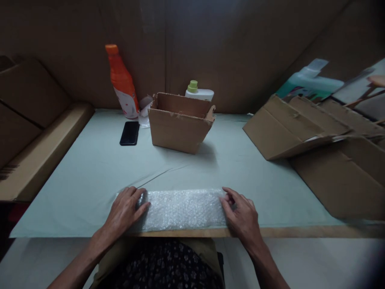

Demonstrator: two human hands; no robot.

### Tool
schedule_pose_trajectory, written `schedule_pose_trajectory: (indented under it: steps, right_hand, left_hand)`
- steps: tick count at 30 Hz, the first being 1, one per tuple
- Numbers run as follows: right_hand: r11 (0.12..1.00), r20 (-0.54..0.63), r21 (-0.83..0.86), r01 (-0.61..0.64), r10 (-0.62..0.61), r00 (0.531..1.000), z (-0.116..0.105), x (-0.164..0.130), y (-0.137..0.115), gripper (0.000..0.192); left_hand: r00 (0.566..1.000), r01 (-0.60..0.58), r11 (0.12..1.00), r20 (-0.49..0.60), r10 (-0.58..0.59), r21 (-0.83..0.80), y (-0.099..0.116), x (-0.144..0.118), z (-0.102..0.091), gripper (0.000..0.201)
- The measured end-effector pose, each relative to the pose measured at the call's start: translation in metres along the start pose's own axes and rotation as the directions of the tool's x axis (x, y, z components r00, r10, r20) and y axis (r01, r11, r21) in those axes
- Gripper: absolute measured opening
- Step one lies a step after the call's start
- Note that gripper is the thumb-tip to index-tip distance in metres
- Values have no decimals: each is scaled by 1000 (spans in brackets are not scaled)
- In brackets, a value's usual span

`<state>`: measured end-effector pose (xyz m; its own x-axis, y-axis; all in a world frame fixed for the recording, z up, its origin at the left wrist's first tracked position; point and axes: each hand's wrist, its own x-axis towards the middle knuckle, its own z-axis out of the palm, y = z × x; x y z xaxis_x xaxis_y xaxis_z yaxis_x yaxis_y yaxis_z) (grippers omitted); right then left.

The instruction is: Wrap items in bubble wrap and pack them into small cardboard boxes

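A folded strip of clear bubble wrap (pixel 185 208) lies flat along the table's front edge. My left hand (pixel 128 206) rests over its left end, fingers stretched and thumb apart on the plastic. At the right end, my right hand (pixel 240 210) has thumb and curled fingers at the corner, closed on the wrap's edge. What lies under the left palm is hidden.
A small open cardboard box (pixel 180 128) stands mid-table. Behind it are an orange bottle (pixel 123 84), a white bottle with a green cap (pixel 197 91) and a black phone (pixel 129 133). Cardboard boxes (pixel 282 128) and a teal jug (pixel 313 84) fill the right side.
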<state>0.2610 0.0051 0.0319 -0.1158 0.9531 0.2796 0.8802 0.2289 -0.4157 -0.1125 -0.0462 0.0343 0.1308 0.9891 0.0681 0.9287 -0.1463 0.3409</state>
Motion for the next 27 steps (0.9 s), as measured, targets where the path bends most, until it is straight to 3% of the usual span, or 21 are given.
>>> schedule_pose_trajectory:
  steps: [6,8,11,13,17,19,22,23,25,27]
  right_hand:
    - [988,94,-141,63,-50,994,4,13,13,47]
    - [986,157,-95,134,-118,981,7,18,12,45]
    - [974,247,42,224,-227,942,8,18,2,23]
    - [972,265,127,197,-224,938,5,15,-5,19]
    - [981,217,191,39,-81,973,-1,19,-12,28]
    - [987,161,155,43,-68,985,0,34,-10,33]
    - [995,42,40,90,-92,995,2,67,-3,50]
    - [995,5,24,97,-97,995,3,81,-1,56]
    - [993,-22,71,97,-96,995,7,110,1,63]
    - [977,23,200,74,-80,997,15,141,-2,68]
  left_hand:
    - [993,53,996,-111,-45,69,-24,-15,-13,34]
    - [993,73,992,-97,-64,98,-31,-23,-14,29]
    - [997,52,995,-57,-47,89,-35,-27,-13,10]
    - [999,35,997,-26,-33,71,-32,-19,-16,9]
    - [1000,20,994,-13,-19,104,-21,24,-37,13]
    - [1000,14,993,-10,-13,121,-17,54,-48,12]
    - [1000,13,994,-4,-12,105,-20,100,-56,41]
    - [1000,24,998,-18,-23,64,-22,115,-57,55]
    - [994,74,982,-66,-86,-176,-28,146,-54,76]
    - [980,103,873,-100,-170,-477,-30,177,-45,86]
